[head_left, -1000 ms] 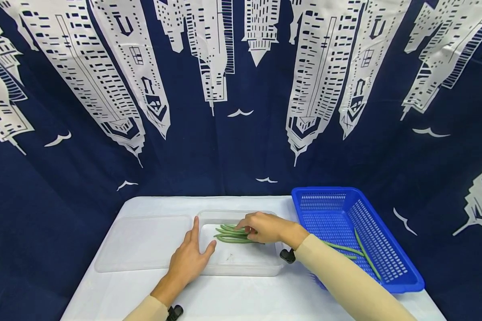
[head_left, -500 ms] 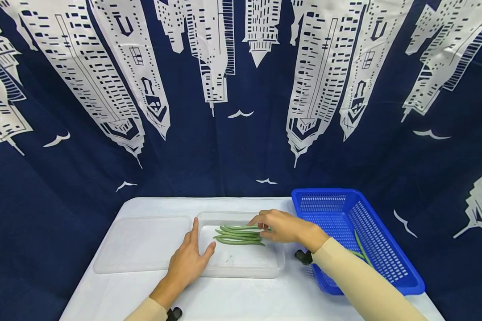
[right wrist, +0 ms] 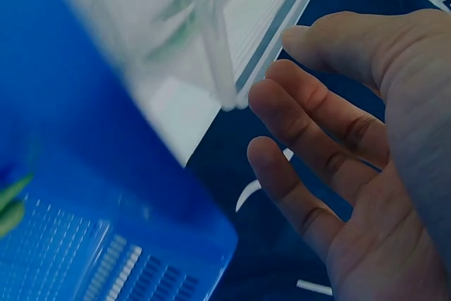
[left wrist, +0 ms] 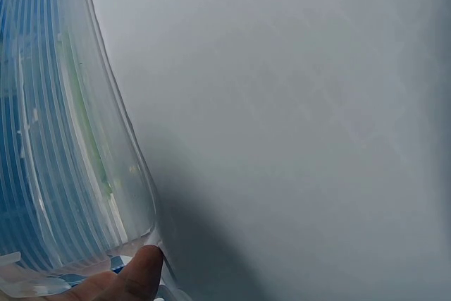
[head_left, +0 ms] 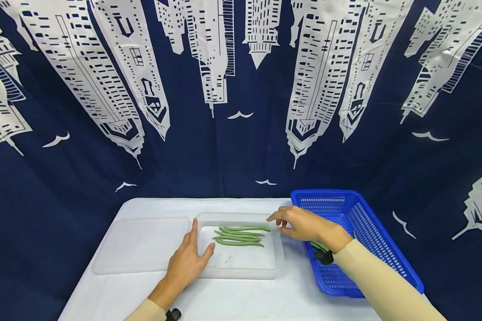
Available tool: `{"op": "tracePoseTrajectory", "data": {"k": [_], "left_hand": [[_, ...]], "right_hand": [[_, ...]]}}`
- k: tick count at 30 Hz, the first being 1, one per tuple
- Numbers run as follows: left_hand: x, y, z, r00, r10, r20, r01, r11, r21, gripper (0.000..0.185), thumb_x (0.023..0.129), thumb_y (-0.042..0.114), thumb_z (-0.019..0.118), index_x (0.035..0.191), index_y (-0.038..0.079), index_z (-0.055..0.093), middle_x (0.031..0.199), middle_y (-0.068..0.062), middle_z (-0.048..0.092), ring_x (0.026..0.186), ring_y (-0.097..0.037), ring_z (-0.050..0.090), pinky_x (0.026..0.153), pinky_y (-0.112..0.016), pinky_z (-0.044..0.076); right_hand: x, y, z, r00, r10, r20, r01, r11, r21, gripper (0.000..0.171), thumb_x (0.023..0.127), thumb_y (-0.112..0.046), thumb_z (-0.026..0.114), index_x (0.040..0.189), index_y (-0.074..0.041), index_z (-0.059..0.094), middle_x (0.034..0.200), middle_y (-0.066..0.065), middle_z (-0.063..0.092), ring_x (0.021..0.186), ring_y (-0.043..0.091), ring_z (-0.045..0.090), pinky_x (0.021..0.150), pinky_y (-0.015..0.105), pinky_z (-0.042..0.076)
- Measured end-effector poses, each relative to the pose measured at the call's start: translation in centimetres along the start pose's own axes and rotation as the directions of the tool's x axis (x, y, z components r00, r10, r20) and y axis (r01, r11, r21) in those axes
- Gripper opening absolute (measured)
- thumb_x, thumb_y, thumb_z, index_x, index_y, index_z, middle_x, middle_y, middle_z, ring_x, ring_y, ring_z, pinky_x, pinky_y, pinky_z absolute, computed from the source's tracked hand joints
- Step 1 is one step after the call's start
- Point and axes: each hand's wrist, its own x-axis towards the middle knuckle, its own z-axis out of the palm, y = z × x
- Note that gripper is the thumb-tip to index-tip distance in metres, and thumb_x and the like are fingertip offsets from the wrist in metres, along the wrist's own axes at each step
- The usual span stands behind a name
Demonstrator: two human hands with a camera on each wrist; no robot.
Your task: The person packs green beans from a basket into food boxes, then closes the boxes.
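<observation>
A small bundle of green beans (head_left: 238, 238) lies side by side in the clear plastic container (head_left: 241, 272) in the middle of the table. At that container's left edge, my left hand (head_left: 187, 261) has its fingers extended; a fingertip touches the corner in the left wrist view. Past the right edge, between the container and the blue basket (head_left: 331, 285), my right hand (head_left: 305, 224) hangs in the air. The right wrist view shows its fingers loosely bent, with nothing between them. More green beans (head_left: 319, 246) lie in the basket, mostly hidden by the right hand and forearm.
A flat translucent lid (head_left: 140, 245) lies on the white table (head_left: 225, 298), left of the container. Behind the table hangs a dark blue curtain (head_left: 225, 151) with white buildings on it. The basket stands at the table's right side.
My right hand has let go of the green beans and moved right, out of the container toward the blue basket. The beans stay on the container's floor. My left hand has stayed in place.
</observation>
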Motion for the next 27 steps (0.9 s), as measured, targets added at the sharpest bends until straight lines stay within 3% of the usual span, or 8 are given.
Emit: {"op": "tracePoseTrajectory", "data": {"k": [6,14,21,27], "left_hand": [[0.0,-0.1,0.0,1.0,0.004,-0.008,-0.003,1.0,0.012,0.101,0.115,0.057,0.068,0.187,0.008,0.018,0.165,-0.03,0.062,0.131,-0.053,0.078,0.09,-0.062,0.068],[0.0,0.1,0.1,1.0,0.008,0.001,-0.008,1.0,0.003,0.101,0.115,0.058,0.067,0.188,0.01,0.016,0.166,-0.029,0.061,0.13,-0.053,0.078,0.09,-0.063,0.068],[0.0,0.2,0.1,1.0,0.007,-0.004,-0.007,1.0,0.013,0.1,0.116,0.057,0.067,0.188,0.01,0.016,0.165,-0.03,0.062,0.128,-0.052,0.079,0.088,-0.062,0.068],[0.0,0.2,0.1,1.0,0.005,-0.008,-0.005,1.0,0.015,0.1,0.115,0.057,0.067,0.188,0.01,0.017,0.165,-0.029,0.062,0.128,-0.052,0.079,0.087,-0.061,0.068]], "right_hand": [[-1.7,1.1,-0.6,0.999,0.02,-0.04,-0.02,1.0,0.001,0.036,0.104,-0.001,0.082,0.139,-0.009,0.083,0.116,0.008,0.083,0.101,0.018,0.081,0.089,0.038,0.07],[-4.3,3.0,-1.3,0.989,0.06,-0.133,-0.065,0.997,-0.033,0.034,0.102,0.0,0.084,0.134,-0.009,0.085,0.11,0.002,0.079,0.101,0.019,0.078,0.088,0.035,0.069],[-6.9,5.4,-1.3,0.97,0.136,-0.201,-0.138,0.99,0.004,0.038,0.102,0.003,0.084,0.138,-0.007,0.083,0.127,0.009,0.082,0.102,0.018,0.078,0.089,0.044,0.071],[-8.7,6.9,-0.7,0.964,0.195,-0.181,-0.192,0.981,0.035,0.041,0.101,0.001,0.085,0.141,-0.008,0.08,0.119,0.006,0.08,0.098,0.013,0.074,0.082,0.033,0.067]]}}
